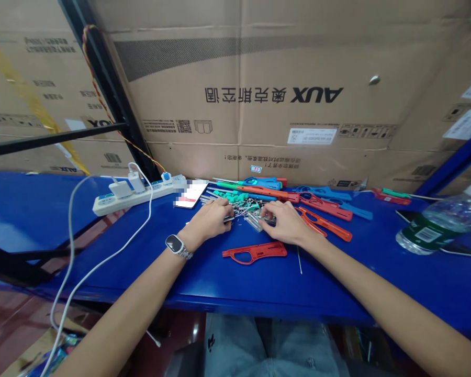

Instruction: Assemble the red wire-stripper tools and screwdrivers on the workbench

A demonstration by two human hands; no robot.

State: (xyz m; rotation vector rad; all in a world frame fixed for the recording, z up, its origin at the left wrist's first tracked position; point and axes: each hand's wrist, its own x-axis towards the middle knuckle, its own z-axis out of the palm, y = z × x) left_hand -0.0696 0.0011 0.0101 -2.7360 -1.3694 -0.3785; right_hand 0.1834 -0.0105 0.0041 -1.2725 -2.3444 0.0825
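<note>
My left hand (214,217), a watch (175,244) on its wrist, is closed at the left edge of a pile of small parts (245,205). A thin metallic edge shows at its fingertips, too small to name. Across the pile, my right hand (284,220) has its fingers curled around something dark, mostly hidden. Clear tubes (253,221) lie between the hands, beside green pieces (231,196) and thin wires. Nearer my body lies a red lighter casing half (255,253), flat on the blue table (204,283), apart from both hands.
Orange casings (329,226) and blue casings (353,208) lie right of the pile. A power strip (141,196) with white cables stands left, beside a phone (191,195). A water bottle (435,225) lies tilted at right. Large cardboard boxes (267,63) wall the back.
</note>
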